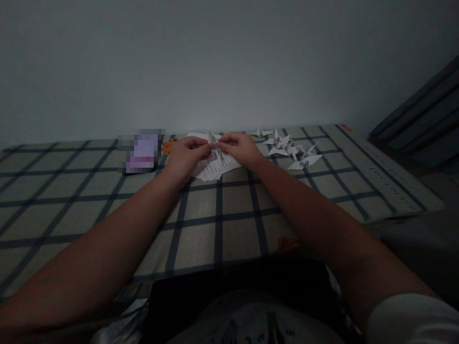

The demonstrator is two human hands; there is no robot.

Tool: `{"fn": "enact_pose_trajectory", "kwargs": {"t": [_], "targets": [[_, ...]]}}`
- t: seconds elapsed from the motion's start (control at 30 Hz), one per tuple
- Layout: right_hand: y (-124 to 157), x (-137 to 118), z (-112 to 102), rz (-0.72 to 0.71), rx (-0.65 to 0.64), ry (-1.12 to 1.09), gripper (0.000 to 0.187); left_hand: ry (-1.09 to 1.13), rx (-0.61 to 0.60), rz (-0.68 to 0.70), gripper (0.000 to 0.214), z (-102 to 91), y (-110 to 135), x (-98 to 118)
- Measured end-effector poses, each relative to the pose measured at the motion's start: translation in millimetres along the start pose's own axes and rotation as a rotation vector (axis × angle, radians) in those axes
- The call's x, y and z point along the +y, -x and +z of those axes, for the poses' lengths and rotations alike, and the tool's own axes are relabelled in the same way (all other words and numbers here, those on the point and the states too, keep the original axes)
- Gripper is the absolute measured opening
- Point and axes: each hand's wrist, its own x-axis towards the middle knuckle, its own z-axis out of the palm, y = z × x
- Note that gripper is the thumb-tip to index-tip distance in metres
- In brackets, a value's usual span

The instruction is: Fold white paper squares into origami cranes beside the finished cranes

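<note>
Between my two hands is a folded paper crane (pixel 211 137), its pointed tip sticking up. My left hand (pixel 190 152) pinches it from the left with thumb and forefinger. From the right, my right hand (pixel 241 147) grips it the same way, fingertips close to those of the left. Beneath the hands lies printed paper (pixel 215 168) with a torn front edge. To the right of my right hand rest several finished paper cranes (pixel 296 150) in a loose cluster, with one more crane (pixel 261 132) behind them near the wall.
A phone (pixel 145 152), partly blurred out, lies left of my hands. The checked tablecloth (pixel 193 243) covers the table, which meets a plain wall (pixel 215 67) at the back. Dark slatted panels (pixel 423 105) stand at the right beyond the table's edge.
</note>
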Motion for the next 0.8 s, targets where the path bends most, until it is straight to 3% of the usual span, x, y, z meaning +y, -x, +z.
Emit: {"fn": "enact_pose_trajectory", "kwargs": {"t": [0.43, 0.8], "targets": [[8, -14, 2, -0.069, 0.001, 0.096, 0.021, -0.085, 0.024, 0.016, 0.023, -1.1, 1, -2], [10, -21, -1, -0.277, -0.029, 0.225, 0.018, 0.049, 0.038, 0.077, 0.033, 0.9, 1, -2]]}}
